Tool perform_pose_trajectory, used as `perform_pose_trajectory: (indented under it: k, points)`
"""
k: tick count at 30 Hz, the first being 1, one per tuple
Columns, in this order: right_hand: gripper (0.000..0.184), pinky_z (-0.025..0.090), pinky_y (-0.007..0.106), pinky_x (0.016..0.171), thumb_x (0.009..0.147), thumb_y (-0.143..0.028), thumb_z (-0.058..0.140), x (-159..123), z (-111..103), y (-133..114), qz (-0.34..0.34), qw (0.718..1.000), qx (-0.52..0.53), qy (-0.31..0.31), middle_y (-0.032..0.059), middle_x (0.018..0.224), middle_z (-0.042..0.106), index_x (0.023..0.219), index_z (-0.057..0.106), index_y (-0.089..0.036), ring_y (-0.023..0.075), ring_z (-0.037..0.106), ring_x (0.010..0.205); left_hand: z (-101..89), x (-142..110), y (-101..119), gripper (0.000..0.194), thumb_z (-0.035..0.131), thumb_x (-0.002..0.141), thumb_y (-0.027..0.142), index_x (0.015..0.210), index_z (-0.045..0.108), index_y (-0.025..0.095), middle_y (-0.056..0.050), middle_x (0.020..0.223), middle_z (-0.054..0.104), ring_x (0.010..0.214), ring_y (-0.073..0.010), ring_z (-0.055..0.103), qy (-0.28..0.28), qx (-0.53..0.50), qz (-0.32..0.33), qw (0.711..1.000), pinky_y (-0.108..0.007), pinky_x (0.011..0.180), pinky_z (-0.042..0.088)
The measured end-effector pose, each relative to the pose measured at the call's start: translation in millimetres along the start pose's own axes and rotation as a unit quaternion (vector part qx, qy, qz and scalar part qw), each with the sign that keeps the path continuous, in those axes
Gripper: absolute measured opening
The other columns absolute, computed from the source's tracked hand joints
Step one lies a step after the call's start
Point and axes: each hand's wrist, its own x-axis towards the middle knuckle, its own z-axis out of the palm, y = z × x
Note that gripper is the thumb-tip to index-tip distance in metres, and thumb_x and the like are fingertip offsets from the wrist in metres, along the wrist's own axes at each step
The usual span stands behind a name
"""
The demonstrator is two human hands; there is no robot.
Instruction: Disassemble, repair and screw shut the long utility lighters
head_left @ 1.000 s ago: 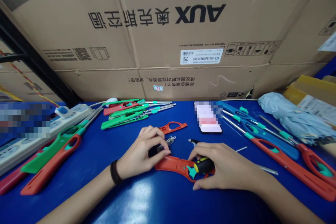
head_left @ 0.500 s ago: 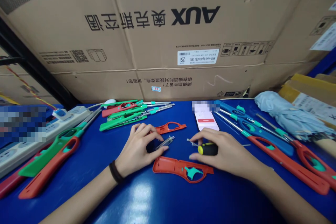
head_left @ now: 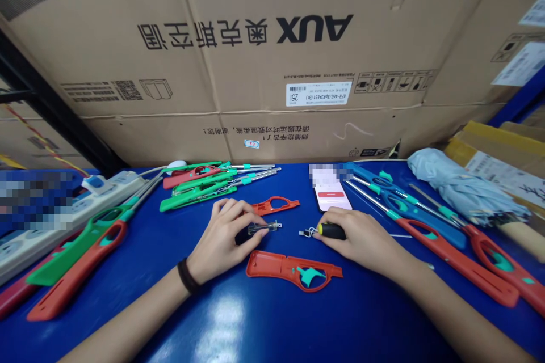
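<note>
My left hand [head_left: 230,232] pinches a clear lighter fuel tank [head_left: 266,228] between thumb and fingers, its metal valve end pointing right. My right hand [head_left: 353,235] is closed round a screwdriver [head_left: 332,231] with a yellow and black handle; the shaft shows beyond the hand. At its fingertips sits a small dark igniter part [head_left: 307,232] with white wire, apart from the tank. Below the hands lies an opened red lighter shell half [head_left: 272,266] with a teal trigger [head_left: 310,277] in its loop. Another red shell half [head_left: 276,204] rests behind my left hand, partly hidden.
Several green and red lighters [head_left: 200,187] lie at the back left, more beside a white power strip [head_left: 93,198]. At right are red and blue lighters [head_left: 460,261] and a wrapped light-blue bundle [head_left: 464,184]. A phone [head_left: 332,193] lies before the cardboard box [head_left: 238,79].
The fuel tank has turned from slanted to nearly level. My right fingers have closed in around the wired igniter part and the screwdriver handle. The view has shifted slightly.
</note>
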Motion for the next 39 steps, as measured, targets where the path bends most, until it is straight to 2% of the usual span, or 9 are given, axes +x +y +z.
perform_pose_trajectory:
  k: [5, 9, 14, 18, 22, 25, 29, 33, 39]
  points:
    - [0.015, 0.045, 0.028, 0.065, 0.086, -0.037, 0.059, -4.7, -7.1, -3.3, -0.020, 0.996, 0.085, -0.019, 0.0002, 0.082, 0.071, 0.087, 0.067, -0.025, 0.0187, 0.065, 0.073, -6.5, -0.7, 10.0, 0.014, 0.062, 0.085, 0.034, 0.095, 0.066, 0.024, -0.002, 0.092, 0.062, 0.088, -0.0186, 0.055, -0.018, -0.039, 0.076, 0.996, -0.040, 0.093, 0.030]
    - [0.016, 0.044, 0.025, 0.062, 0.087, -0.037, 0.057, -7.8, -11.5, -8.7, -0.045, 0.986, 0.151, -0.054, -0.0007, 0.079, 0.070, 0.085, 0.066, -0.024, 0.0154, 0.063, 0.069, -6.2, -1.4, 19.0, 0.042, 0.073, 0.071, 0.049, 0.105, 0.064, 0.025, -0.002, 0.097, 0.065, 0.093, -0.0211, 0.058, -0.063, -0.076, 0.124, 0.987, -0.043, 0.100, 0.025]
    - [0.011, 0.044, 0.023, 0.064, 0.085, -0.033, 0.061, -10.4, -13.1, -14.2, -0.068, 0.975, 0.191, -0.094, -0.0022, 0.083, 0.072, 0.088, 0.067, -0.025, 0.0142, 0.064, 0.073, -1.3, -3.2, 21.4, 0.028, 0.068, 0.080, 0.039, 0.104, 0.064, 0.025, -0.001, 0.093, 0.068, 0.091, -0.0181, 0.061, -0.099, -0.093, 0.117, 0.984, -0.040, 0.098, 0.026]
    - [0.010, 0.043, 0.022, 0.062, 0.086, -0.031, 0.059, -10.4, -12.6, -11.9, -0.061, 0.981, 0.168, -0.078, -0.0033, 0.081, 0.072, 0.087, 0.067, -0.026, 0.0140, 0.064, 0.071, -3.2, -2.7, 18.9, 0.028, 0.068, 0.079, 0.042, 0.100, 0.065, 0.025, 0.000, 0.088, 0.068, 0.085, -0.0175, 0.061, -0.086, -0.084, 0.115, 0.986, -0.043, 0.102, 0.023]
    - [0.008, 0.043, 0.025, 0.065, 0.086, -0.030, 0.059, -8.1, -11.4, -7.2, -0.045, 0.990, 0.131, -0.016, -0.0028, 0.085, 0.072, 0.089, 0.067, -0.027, 0.0160, 0.065, 0.075, -4.6, 0.0, 8.0, 0.014, 0.058, 0.088, 0.034, 0.097, 0.065, 0.025, 0.000, 0.089, 0.067, 0.084, -0.0168, 0.059, -0.012, -0.036, 0.051, 0.998, -0.041, 0.097, 0.027]
    - [0.010, 0.043, 0.025, 0.062, 0.085, -0.033, 0.060, -7.4, -10.4, -5.2, -0.035, 0.993, 0.109, 0.003, -0.0016, 0.085, 0.072, 0.087, 0.066, -0.027, 0.0177, 0.066, 0.076, -3.0, 1.9, -7.0, 0.018, 0.048, 0.093, 0.026, 0.101, 0.065, 0.024, -0.003, 0.095, 0.065, 0.089, -0.0196, 0.056, 0.040, 0.033, -0.033, 0.998, -0.040, 0.089, 0.031]
    - [0.012, 0.044, 0.026, 0.063, 0.085, -0.038, 0.060, -8.1, -9.8, -5.1, -0.036, 0.993, 0.109, 0.003, -0.0020, 0.084, 0.072, 0.084, 0.066, -0.027, 0.0174, 0.066, 0.075, -0.9, 2.0, -23.5, 0.025, 0.052, 0.091, 0.039, 0.110, 0.063, 0.025, -0.006, 0.104, 0.062, 0.099, -0.0262, 0.052, 0.010, 0.092, -0.105, 0.990, -0.043, 0.086, 0.032]
    - [0.017, 0.042, 0.025, 0.057, 0.085, -0.041, 0.059, -7.9, -10.2, -5.6, -0.034, 0.995, 0.094, 0.024, -0.0011, 0.079, 0.071, 0.084, 0.066, -0.026, 0.0178, 0.065, 0.071, -0.4, 1.6, -27.3, 0.030, 0.056, 0.087, 0.050, 0.102, 0.065, 0.026, -0.005, 0.104, 0.062, 0.097, -0.0263, 0.050, -0.020, 0.087, -0.107, 0.990, -0.043, 0.085, 0.030]
    - [0.019, 0.042, 0.026, 0.059, 0.087, -0.040, 0.056, -7.3, -15.4, -5.0, -0.028, 0.994, 0.097, 0.050, 0.0000, 0.079, 0.071, 0.085, 0.067, -0.025, 0.0170, 0.064, 0.068, -1.0, 2.6, -26.4, 0.034, 0.038, 0.096, 0.043, 0.079, 0.057, 0.020, -0.001, 0.074, 0.059, 0.076, -0.0201, 0.050, 0.007, 0.048, -0.132, 0.990, -0.039, 0.078, 0.029]
